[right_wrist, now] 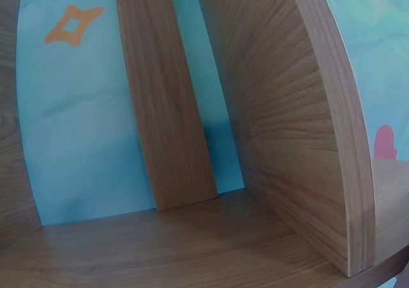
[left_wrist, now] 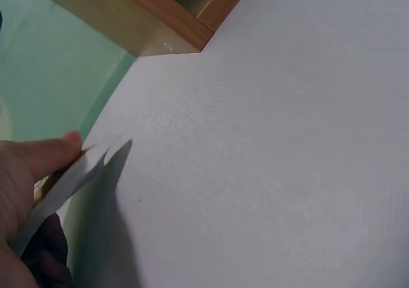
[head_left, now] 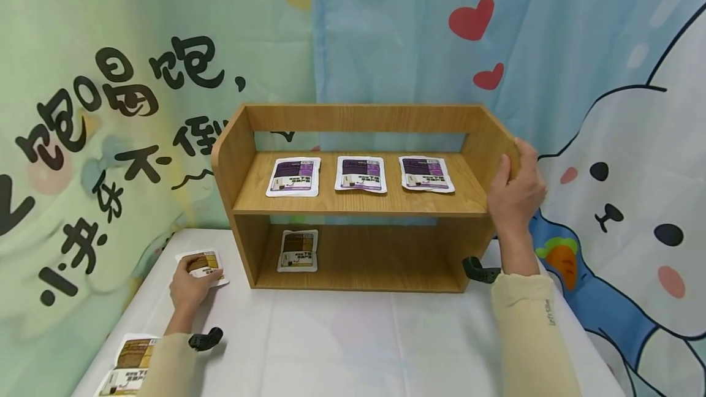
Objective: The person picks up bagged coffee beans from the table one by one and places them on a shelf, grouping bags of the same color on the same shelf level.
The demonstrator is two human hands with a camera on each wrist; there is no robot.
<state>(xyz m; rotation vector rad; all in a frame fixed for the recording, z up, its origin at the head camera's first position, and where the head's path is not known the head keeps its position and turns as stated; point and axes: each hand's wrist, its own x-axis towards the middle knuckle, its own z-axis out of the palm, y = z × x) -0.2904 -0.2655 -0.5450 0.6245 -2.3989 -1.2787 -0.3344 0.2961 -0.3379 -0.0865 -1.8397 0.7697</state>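
Note:
In the head view, my left hand [head_left: 187, 291] pinches a brown-and-white flat pouch [head_left: 205, 264] left of the wooden two-tier shelf [head_left: 358, 214]. The left wrist view shows this pouch [left_wrist: 71, 177] edge-on between thumb and fingers, tilted, its shadow falling on the white tabletop. My right hand [head_left: 518, 192] grips the front edge of the shelf's right side panel [head_left: 496, 143], thumb on the inner face. On the lower tier at the left lies a similar brown pouch [head_left: 298, 251]. Three purple-and-white pouches [head_left: 292, 176] lie in a row on the upper tier.
More brown-and-white pouch packaging [head_left: 132, 365] lies at the table's near left, partly hidden by my left sleeve. The shelf stands at the back of the white-covered table [head_left: 342, 342]. Printed curtains [head_left: 386, 35] hang close behind and along both sides.

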